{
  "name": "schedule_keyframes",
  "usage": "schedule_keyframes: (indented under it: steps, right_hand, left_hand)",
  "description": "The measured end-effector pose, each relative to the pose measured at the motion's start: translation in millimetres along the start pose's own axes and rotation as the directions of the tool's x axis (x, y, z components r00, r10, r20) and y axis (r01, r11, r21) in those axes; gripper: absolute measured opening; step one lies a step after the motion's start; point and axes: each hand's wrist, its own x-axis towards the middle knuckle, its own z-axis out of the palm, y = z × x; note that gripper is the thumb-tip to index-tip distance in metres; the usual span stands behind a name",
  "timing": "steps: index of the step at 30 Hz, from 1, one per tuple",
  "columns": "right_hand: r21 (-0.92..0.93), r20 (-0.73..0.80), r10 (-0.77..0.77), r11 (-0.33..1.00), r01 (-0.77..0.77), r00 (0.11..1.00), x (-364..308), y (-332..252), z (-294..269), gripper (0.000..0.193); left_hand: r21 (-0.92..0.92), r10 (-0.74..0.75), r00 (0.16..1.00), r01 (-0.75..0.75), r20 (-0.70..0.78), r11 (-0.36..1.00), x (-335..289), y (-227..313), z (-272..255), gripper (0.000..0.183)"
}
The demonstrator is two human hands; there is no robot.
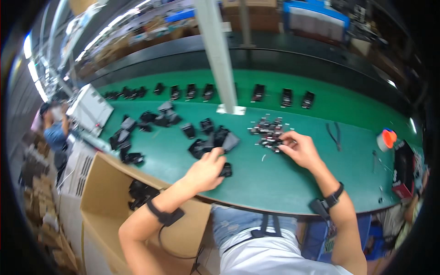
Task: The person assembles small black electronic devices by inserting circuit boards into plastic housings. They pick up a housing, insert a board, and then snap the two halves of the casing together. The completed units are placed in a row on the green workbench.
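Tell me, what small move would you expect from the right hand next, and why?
Probably the right hand pinches one piece out of the pile of small parts and carries it toward the left hand. Its fingertips already rest at the pile's edge, and the left hand rests on a small black part on the green table.

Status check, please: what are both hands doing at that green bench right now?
Left hand rests on a small black part, fingers curled. Right hand picks in the pile of small parts. Black parts lie between; nothing blocks either hand.
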Motion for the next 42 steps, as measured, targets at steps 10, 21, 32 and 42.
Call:
schedule_keyframes:
  steps: [10, 21, 32, 42]
  right_hand:
    - [0.097, -0.04, 0.099, 0.991, -0.095, 0.994, -15, 24, -14, 0.033]
    - [-0.243, 0.012, -0.144, 0.96, 0.142, 0.99, -26, 29, -16, 0.025]
    - [0.419, -0.144, 0.172, 0.903, -0.097, 0.975, -25, 34, -21, 0.023]
    - [0.369, -0.188, 0.108, 0.929, -0.032, 0.976, -27, 23, -28, 0.026]
  left_hand:
    - [-0.281, 0.034, 0.991, -0.069, -0.126, 0.957, 97, 59, -29, 0.054]
    - [-0.911, -0.128, 0.96, -0.188, -0.249, 0.367, 182, 85, 54, 0.053]
    - [-0.99, -0.106, 0.986, -0.119, -0.127, 0.079, 165, 86, 58, 0.05]
    - [-0.989, -0.221, 0.966, -0.123, -0.137, 0.077, 165, 84, 62, 0.055]
